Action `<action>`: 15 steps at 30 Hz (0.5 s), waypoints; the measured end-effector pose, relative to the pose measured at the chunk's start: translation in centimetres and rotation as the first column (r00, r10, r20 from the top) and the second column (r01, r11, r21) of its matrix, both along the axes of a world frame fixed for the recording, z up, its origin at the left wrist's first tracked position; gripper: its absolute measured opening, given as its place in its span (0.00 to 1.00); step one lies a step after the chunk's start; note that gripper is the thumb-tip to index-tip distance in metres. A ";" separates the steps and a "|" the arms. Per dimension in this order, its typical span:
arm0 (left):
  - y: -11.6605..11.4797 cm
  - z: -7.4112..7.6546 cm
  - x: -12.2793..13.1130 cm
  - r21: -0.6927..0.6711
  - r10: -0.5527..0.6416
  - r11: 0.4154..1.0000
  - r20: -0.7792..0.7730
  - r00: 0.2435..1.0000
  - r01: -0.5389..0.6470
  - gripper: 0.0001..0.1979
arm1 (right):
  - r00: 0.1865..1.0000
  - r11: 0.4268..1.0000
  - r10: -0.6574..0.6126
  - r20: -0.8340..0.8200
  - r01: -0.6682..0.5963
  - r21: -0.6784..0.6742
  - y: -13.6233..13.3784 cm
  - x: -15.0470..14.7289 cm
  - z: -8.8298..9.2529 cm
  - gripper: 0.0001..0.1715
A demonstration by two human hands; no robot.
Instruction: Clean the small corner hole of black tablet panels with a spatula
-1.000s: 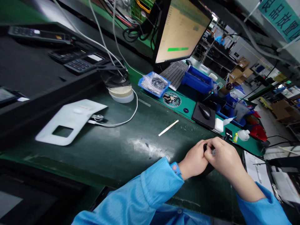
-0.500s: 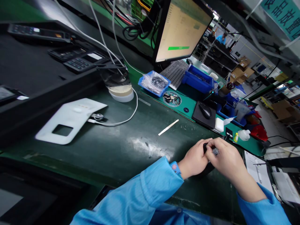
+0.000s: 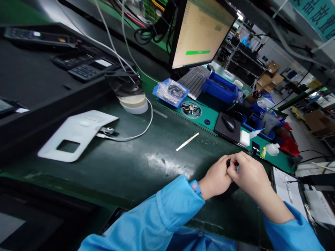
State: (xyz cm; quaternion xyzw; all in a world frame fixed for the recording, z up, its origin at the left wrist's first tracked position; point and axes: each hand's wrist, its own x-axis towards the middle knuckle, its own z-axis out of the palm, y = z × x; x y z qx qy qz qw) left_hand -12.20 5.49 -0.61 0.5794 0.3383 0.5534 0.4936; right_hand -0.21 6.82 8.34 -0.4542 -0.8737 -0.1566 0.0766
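My left hand [image 3: 216,177] and my right hand [image 3: 248,174] meet over the right part of the bench. Both are closed, fingers bent together around a small black piece [image 3: 228,163] that is mostly hidden. A bit of something greyish [image 3: 238,168] peeks out under my right fingers; its kind cannot be made out. Below the hands, a dark shape lies in shadow. On the bench to the left of the hands is a thin pale stick [image 3: 187,142], touched by neither.
A white plate with a square hole [image 3: 91,122] and cable lies left, beside tape rolls [image 3: 134,104]. Along the back stand a monitor [image 3: 201,31], keyboard [image 3: 193,82], blue bins [image 3: 220,87], and a mouse [image 3: 228,122] on a pad. Papers [image 3: 286,188] lie right.
My right fingers have curled slightly further over the piece, so less of the greyish part shows. Both hands stay in nearly the same place; the view has shifted a little.
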 end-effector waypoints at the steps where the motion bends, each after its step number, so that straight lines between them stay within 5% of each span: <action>1: 0.0 0.0 0.0 0.001 -0.001 1.000 0.000 1.000 0.001 0.11 | 1.000 1.000 0.002 -0.005 -0.002 -0.006 0.0 0.1 0.0 0.04; 15: 0.0 0.1 -0.1 0.016 -0.007 1.000 0.003 1.000 0.007 0.12 | 0.996 0.998 0.029 -0.085 -0.033 -0.045 0.1 0.6 -0.2 0.04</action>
